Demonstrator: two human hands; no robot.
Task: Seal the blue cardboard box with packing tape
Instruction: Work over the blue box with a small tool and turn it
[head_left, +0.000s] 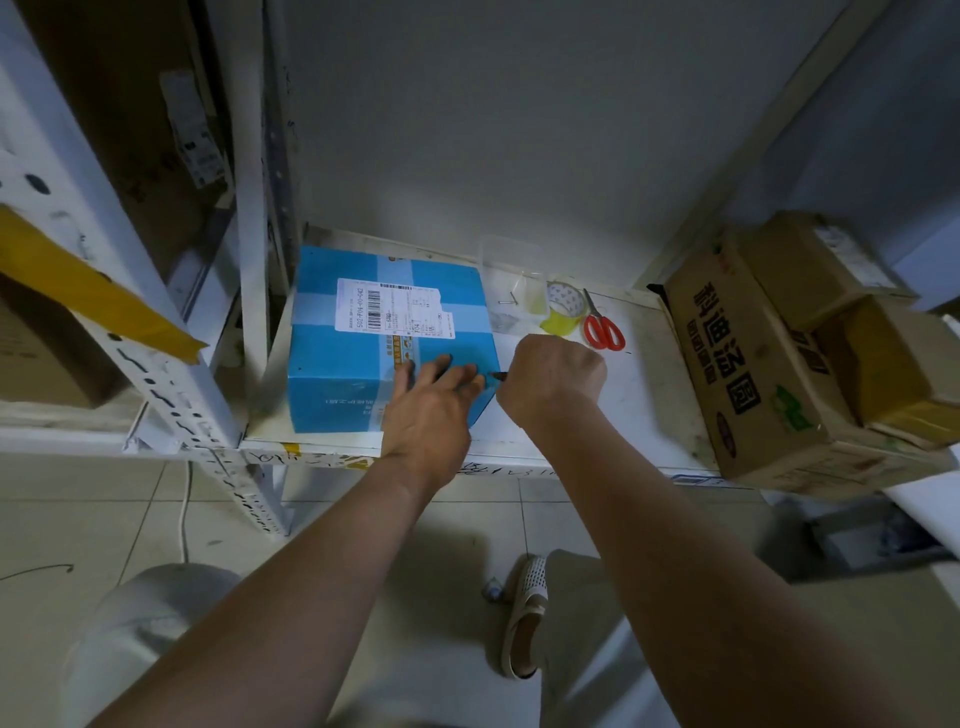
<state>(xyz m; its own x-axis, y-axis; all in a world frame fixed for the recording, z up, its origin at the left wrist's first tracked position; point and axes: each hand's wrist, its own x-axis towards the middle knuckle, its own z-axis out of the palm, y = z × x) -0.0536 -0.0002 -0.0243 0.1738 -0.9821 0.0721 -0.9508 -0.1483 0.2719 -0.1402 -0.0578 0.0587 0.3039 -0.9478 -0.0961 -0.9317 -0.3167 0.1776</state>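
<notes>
Head view
Box: blue box (358, 358) sits on the white shelf (639, 415), at its left end beside the upright; tape strips already cross on the lid, white label (395, 310) over the crossing.
Left hand: my left hand (434, 400) lies flat on the near right part of the lid, fingers spread, gripping nothing.
Right hand: my right hand (550, 379) is fisted at the box's right edge; a dark tip (500, 376) pokes out toward the left fingertips. Cannot tell what tool it is.
Tape: roll (563, 307) on the shelf, right of the box, behind my right hand.
Scissors: red handles (602, 328), just beside the roll.
Brown carton: carton (769, 374) fills the shelf's right end, smaller cartons on top.
In the way: my own hands cover the box's near right corner.
</notes>
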